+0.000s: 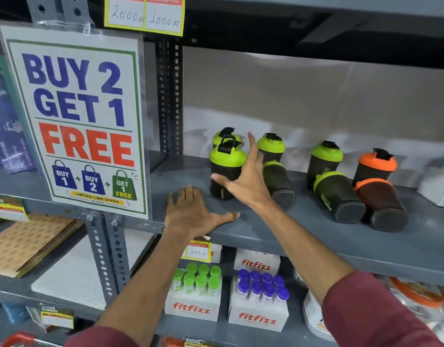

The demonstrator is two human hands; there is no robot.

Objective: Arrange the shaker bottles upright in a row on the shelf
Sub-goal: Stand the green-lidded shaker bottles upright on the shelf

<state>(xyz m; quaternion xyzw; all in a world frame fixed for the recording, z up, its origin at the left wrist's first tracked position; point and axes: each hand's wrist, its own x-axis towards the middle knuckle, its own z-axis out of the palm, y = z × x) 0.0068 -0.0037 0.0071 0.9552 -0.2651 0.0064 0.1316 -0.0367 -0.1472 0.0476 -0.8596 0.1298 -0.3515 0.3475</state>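
Note:
Several dark shaker bottles sit on the grey shelf (278, 236). A green-lidded bottle (224, 171) stands upright at the front left, another (224, 136) behind it. More upright ones: green (271, 146), green (324, 159), orange-lidded (376, 166). Three lie on their sides: one green (281, 186) behind my right hand, one green (338, 196), one orange (383, 206). My right hand (248, 176) is spread open just right of the front-left bottle, holding nothing. My left hand (193, 211) rests flat and open on the shelf's front edge.
A "Buy 2 Get 1 Free" sign (78, 121) hangs on the perforated upright post (169, 96) left of the bottles. A white box (438, 189) sits at the shelf's right end. Below are fitfizz boxes (193, 309) of tubes and a price tag (197, 251).

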